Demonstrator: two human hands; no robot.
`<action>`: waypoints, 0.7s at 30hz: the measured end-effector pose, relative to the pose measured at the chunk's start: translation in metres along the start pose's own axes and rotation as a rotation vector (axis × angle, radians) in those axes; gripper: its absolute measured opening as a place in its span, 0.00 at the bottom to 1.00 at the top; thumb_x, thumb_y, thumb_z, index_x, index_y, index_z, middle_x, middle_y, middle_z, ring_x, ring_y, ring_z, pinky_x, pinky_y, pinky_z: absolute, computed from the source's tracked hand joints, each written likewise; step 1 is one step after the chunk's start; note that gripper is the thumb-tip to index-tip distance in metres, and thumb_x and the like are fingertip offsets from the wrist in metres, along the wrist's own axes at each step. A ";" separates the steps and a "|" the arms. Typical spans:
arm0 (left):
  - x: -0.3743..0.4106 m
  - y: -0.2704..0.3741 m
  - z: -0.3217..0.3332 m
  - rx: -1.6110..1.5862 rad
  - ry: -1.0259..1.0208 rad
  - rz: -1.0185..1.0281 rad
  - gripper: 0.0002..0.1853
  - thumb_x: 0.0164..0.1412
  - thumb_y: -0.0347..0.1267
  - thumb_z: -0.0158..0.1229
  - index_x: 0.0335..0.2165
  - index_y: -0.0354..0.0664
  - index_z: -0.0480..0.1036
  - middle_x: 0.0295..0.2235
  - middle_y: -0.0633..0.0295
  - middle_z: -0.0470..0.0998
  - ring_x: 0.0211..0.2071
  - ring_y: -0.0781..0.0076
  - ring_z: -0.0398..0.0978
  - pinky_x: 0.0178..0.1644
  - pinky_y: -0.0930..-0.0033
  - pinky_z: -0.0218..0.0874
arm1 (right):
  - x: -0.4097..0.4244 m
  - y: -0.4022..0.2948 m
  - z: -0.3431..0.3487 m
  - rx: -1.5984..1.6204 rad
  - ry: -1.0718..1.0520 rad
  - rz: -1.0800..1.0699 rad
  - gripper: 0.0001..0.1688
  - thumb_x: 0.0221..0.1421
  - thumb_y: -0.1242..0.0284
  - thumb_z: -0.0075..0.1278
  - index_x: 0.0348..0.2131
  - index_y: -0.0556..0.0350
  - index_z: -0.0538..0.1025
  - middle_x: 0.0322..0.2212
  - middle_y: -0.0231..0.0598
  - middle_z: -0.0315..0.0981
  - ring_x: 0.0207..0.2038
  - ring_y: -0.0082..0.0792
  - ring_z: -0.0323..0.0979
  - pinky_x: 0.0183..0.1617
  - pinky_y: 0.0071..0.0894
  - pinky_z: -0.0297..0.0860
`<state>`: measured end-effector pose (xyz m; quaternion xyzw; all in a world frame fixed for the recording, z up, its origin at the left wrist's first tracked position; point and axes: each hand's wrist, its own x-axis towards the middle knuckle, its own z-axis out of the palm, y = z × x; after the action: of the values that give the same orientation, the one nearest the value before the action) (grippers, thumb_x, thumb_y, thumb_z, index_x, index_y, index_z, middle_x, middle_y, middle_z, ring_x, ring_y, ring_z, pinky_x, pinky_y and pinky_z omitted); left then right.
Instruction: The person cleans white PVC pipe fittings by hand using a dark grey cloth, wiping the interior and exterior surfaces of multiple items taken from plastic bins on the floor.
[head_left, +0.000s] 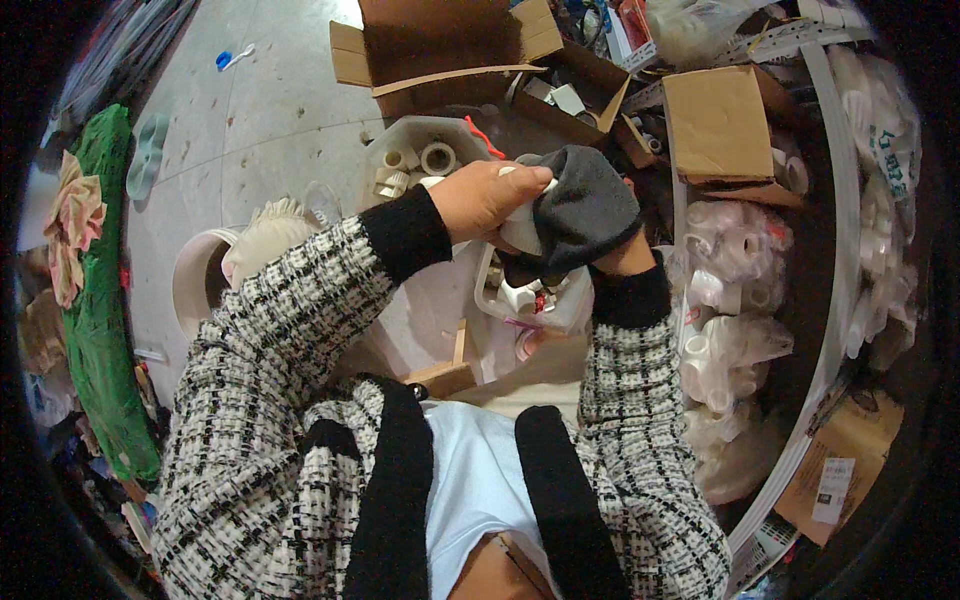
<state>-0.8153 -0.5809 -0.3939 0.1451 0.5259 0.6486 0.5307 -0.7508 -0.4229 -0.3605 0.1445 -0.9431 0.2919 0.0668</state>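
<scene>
My left hand (480, 196) grips a white plastic piece (523, 229), likely a pipe fitting, with the thumb laid along its top. A dark grey cloth (589, 202) is bunched against the right side of that piece. Behind the cloth, my right hand (624, 256) holds it; most of its fingers are hidden. Just below both hands is a translucent plastic tub (559, 315) with white fittings (521, 296) and a small red item in it. Beyond my left hand stands a translucent bin (412, 127) holding several cream-coloured pipe fittings (438, 159).
Open cardboard boxes (457, 82) stand ahead. A metal rack on the right carries another carton (718, 124) and bagged white fittings (724, 360). On the left lie a tipped white bucket (196, 274), a long green wrapped bundle (101, 322) and a pale slipper (146, 157). Wooden pieces (442, 375) are near my lap.
</scene>
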 end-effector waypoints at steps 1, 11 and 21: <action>0.003 -0.008 -0.002 -0.088 0.006 -0.038 0.27 0.53 0.51 0.44 0.37 0.36 0.66 0.33 0.57 0.71 0.33 0.67 0.72 0.32 0.66 0.67 | -0.004 0.001 -0.004 0.195 -0.007 0.054 0.16 0.34 0.75 0.54 0.29 0.57 0.72 0.27 0.40 0.69 0.31 0.37 0.67 0.37 0.27 0.64; -0.007 0.009 -0.002 -0.277 -0.053 -0.154 0.37 0.46 0.59 0.45 0.43 0.38 0.62 0.37 0.53 0.71 0.36 0.62 0.71 0.32 0.59 0.66 | -0.018 0.012 -0.018 0.655 -0.119 0.214 0.26 0.29 0.78 0.53 0.37 0.60 0.71 0.33 0.37 0.71 0.36 0.28 0.67 0.44 0.26 0.62; 0.005 -0.012 -0.007 0.223 -0.046 0.186 0.27 0.51 0.50 0.46 0.38 0.37 0.67 0.29 0.61 0.71 0.28 0.73 0.71 0.26 0.73 0.66 | -0.017 0.013 0.024 0.594 0.241 0.349 0.10 0.37 0.72 0.51 0.26 0.53 0.73 0.28 0.37 0.70 0.35 0.34 0.67 0.42 0.30 0.63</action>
<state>-0.8161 -0.5816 -0.4087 0.2661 0.5665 0.6291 0.4609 -0.7398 -0.4227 -0.3903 -0.0408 -0.8129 0.5752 0.0819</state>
